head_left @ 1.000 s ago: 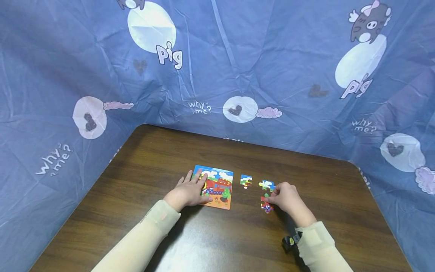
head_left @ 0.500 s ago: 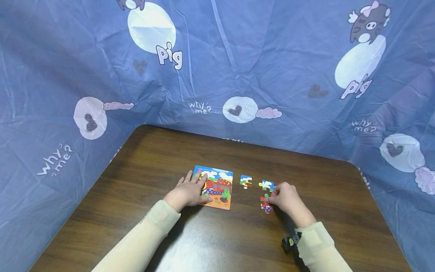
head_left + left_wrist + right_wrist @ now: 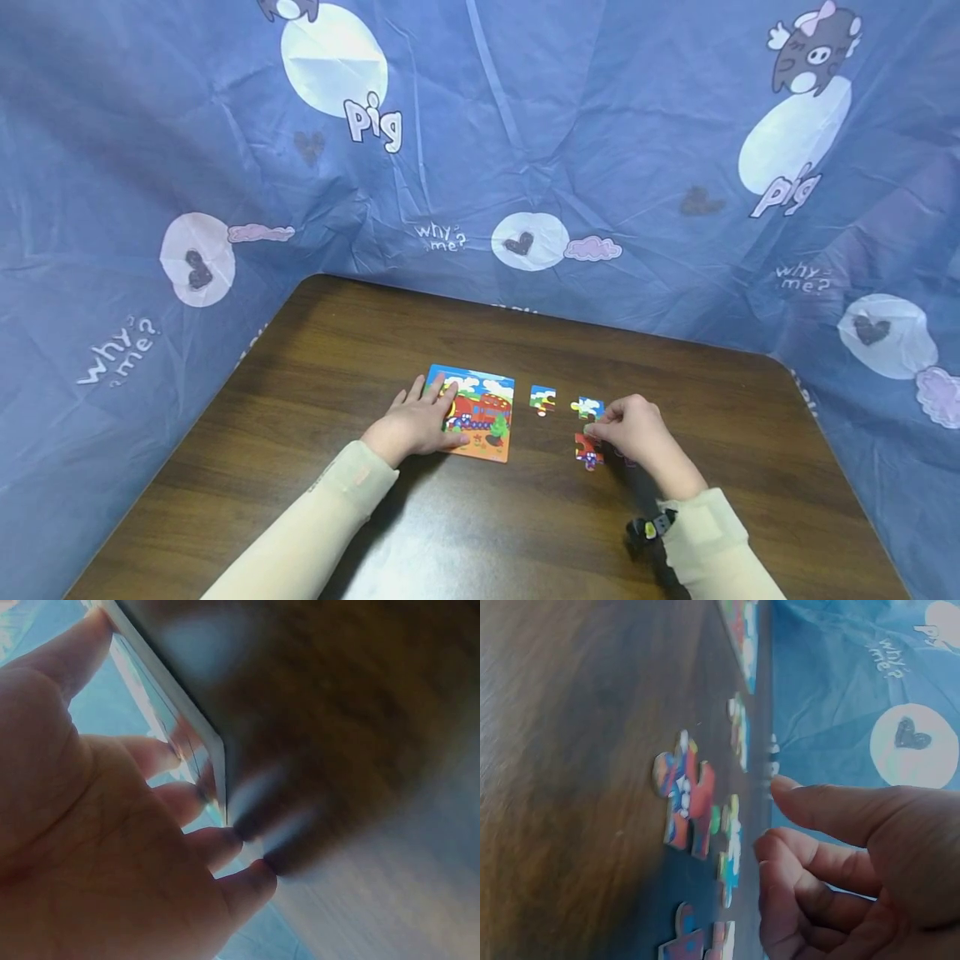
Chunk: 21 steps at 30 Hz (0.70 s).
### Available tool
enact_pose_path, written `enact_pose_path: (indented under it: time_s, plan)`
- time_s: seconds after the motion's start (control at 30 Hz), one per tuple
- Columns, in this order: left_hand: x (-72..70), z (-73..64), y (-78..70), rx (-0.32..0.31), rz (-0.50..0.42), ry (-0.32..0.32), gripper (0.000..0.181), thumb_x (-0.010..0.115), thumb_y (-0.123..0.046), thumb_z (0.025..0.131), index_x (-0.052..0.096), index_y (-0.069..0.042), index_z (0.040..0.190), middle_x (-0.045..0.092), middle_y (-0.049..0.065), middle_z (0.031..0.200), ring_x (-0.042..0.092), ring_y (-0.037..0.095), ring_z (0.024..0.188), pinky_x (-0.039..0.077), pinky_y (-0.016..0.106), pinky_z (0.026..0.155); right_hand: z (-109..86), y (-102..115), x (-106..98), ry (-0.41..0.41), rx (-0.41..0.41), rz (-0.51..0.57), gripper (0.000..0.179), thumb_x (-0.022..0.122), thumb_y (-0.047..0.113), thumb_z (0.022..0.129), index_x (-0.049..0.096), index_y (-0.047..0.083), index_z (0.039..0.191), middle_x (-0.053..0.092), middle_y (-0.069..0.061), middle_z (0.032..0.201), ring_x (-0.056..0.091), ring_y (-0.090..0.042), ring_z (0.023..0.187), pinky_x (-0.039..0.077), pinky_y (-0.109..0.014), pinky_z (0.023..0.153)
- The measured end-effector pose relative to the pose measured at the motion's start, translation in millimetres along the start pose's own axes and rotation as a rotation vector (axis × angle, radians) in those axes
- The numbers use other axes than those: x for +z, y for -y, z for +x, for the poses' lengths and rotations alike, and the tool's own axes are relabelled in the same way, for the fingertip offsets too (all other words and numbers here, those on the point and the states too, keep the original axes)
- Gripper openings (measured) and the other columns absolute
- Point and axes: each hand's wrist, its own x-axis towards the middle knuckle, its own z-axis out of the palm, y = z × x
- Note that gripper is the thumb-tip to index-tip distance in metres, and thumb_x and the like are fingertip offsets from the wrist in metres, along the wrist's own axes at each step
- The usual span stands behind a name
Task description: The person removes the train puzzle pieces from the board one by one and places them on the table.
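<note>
My left hand (image 3: 415,421) lies with spread fingers on a square train jigsaw puzzle (image 3: 480,392), over its left part. In the left wrist view, fingertips rest at the edge of the puzzle (image 3: 169,697). My right hand (image 3: 633,433) hovers just right of a red jigsaw piece (image 3: 587,451) with a knob at its lower edge. Thumb and bent fingers stand slightly apart in the right wrist view, with nothing between them. Above the red piece lies a sky-and-cloud piece (image 3: 588,407). More pieces (image 3: 682,946) lie close by, mostly hidden by my right hand in the head view.
Another loose piece (image 3: 542,398) lies between the puzzle and the sky-and-cloud piece. The brown wooden table (image 3: 465,525) runs back to a blue patterned cloth (image 3: 450,192), which hangs behind and at the sides. A black device (image 3: 648,528) sits on my right wrist.
My right hand has lifted slightly off the red jigsaw piece, its thumb moving up and away, so more of that piece shows. My left hand has stayed on the puzzle.
</note>
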Motion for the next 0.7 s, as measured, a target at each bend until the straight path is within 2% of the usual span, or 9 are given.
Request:
enact_pose_path:
  time_s: [0.1, 0.2, 0.5, 0.7]
  plan:
    - [7.8, 6.6, 6.0, 0.007, 0.002, -0.012, 0.098, 0.058, -0.069, 0.093, 0.017, -0.017, 0.165, 0.007, 0.012, 0.169, 0.001, 0.042, 0.152, 0.012, 0.061, 0.117, 0.9, 4, -2, -0.047, -0.051, 0.022, 0.022, 0.084, 0.022, 0.085, 0.072, 0.008, 0.072, 0.063, 0.003, 0.062, 0.055, -0.013, 0.054, 0.047, -0.033, 0.052]
    - [9.2, 7.8, 6.7, 0.007, 0.003, -0.015, 0.098, 0.058, -0.069, 0.093, 0.017, -0.017, 0.165, 0.007, 0.012, 0.169, 0.001, 0.042, 0.152, 0.012, 0.061, 0.117, 2.4, 6, -1, -0.07, -0.083, 0.033, 0.019, 0.084, 0.022, 0.085, 0.076, 0.007, 0.077, 0.066, 0.004, 0.066, 0.059, -0.013, 0.062, 0.049, -0.034, 0.058]
    - [-9.9, -10.0, -6.5, -0.008, 0.017, 0.007, 0.092, 0.06, -0.062, 0.096, 0.02, -0.015, 0.165, 0.01, 0.014, 0.169, 0.004, 0.041, 0.152, 0.013, 0.058, 0.118, 8.0, 20, 9, -0.044, -0.127, 0.103, 0.02, 0.082, 0.022, 0.088, 0.078, 0.003, 0.092, 0.073, 0.0, 0.08, 0.067, -0.014, 0.071, 0.055, -0.039, 0.068]
    - [-12.0, -13.3, -8.7, -0.007, 0.028, 0.008, 0.092, 0.059, -0.063, 0.096, 0.02, -0.016, 0.165, 0.01, 0.013, 0.169, 0.005, 0.042, 0.152, 0.015, 0.059, 0.117, 13.3, 35, 19, -0.041, -0.15, 0.146, 0.022, 0.083, 0.019, 0.087, 0.077, 0.001, 0.099, 0.074, -0.001, 0.083, 0.07, -0.015, 0.076, 0.057, -0.039, 0.07]
